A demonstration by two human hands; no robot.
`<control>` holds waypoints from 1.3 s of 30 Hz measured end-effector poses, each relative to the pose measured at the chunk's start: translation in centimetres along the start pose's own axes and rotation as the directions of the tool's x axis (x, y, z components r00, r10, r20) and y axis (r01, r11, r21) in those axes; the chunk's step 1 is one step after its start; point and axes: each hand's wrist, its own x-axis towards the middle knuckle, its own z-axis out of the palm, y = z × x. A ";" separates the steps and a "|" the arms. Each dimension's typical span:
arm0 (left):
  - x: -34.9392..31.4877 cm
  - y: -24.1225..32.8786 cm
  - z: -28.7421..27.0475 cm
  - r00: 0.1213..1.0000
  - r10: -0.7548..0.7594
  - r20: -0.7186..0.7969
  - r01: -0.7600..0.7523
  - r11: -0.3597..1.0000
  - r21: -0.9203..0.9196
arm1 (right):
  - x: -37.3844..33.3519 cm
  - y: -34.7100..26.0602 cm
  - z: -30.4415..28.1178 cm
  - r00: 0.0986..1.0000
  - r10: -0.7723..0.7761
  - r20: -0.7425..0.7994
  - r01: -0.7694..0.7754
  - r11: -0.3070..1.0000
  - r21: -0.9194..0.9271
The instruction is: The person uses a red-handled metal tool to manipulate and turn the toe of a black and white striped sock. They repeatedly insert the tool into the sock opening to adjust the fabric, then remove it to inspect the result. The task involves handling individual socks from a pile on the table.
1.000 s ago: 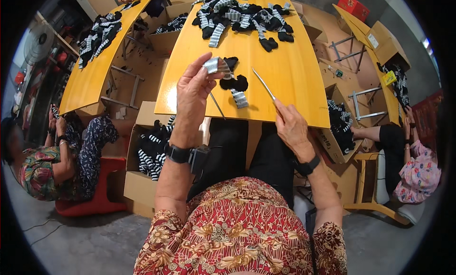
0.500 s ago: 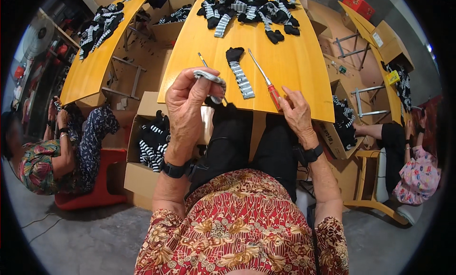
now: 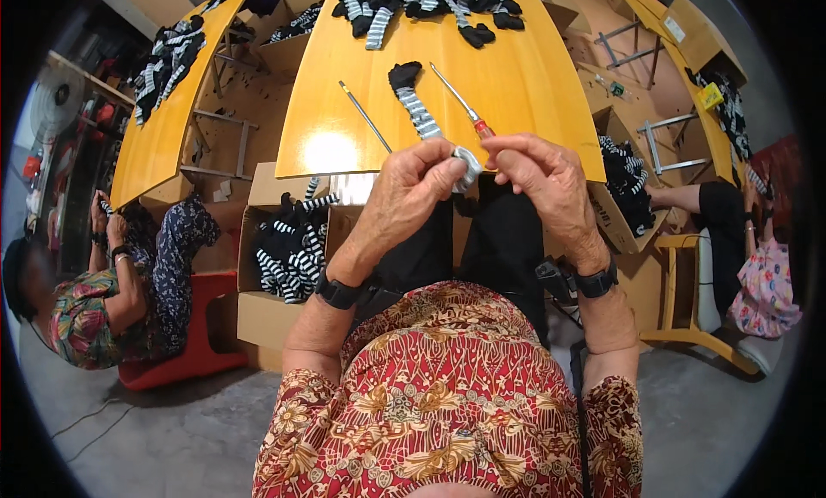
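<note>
Hands [image 3: 409, 190] have drawn closer, left pinching sock [image 3: 467, 169].

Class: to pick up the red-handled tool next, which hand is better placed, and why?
Probably the right hand: its fingers are right by the red-handled tool, while the left hand pinches a grey knitted piece. Whether the right also touches that piece is unclear.

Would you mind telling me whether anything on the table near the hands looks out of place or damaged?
I see nothing spilled or damaged; only the red-handled screwdriver seems slightly odd, a tool lying beside a striped sock.
</note>
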 end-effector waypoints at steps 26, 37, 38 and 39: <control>-0.9 -0.5 1.9 0.997 0.055 0.052 -0.065 0.971 0.231 | -1.8 2.4 -1.0 0.946 0.212 0.246 -0.295 0.879 0.375; -1.7 -1.5 2.7 0.994 -0.104 0.015 0.105 0.990 -0.096 | -2.7 2.9 0.0 0.971 0.222 0.093 -0.239 0.927 0.288; -1.9 -1.8 2.8 0.994 -0.112 0.002 0.112 0.991 -0.076 | -3.1 3.1 0.6 0.988 0.155 0.020 -0.156 0.973 0.170; -2.2 -2.3 2.9 0.991 -0.137 -0.008 0.136 0.989 -0.060 | -3.6 3.3 1.4 0.996 0.079 -0.044 -0.077 0.996 0.046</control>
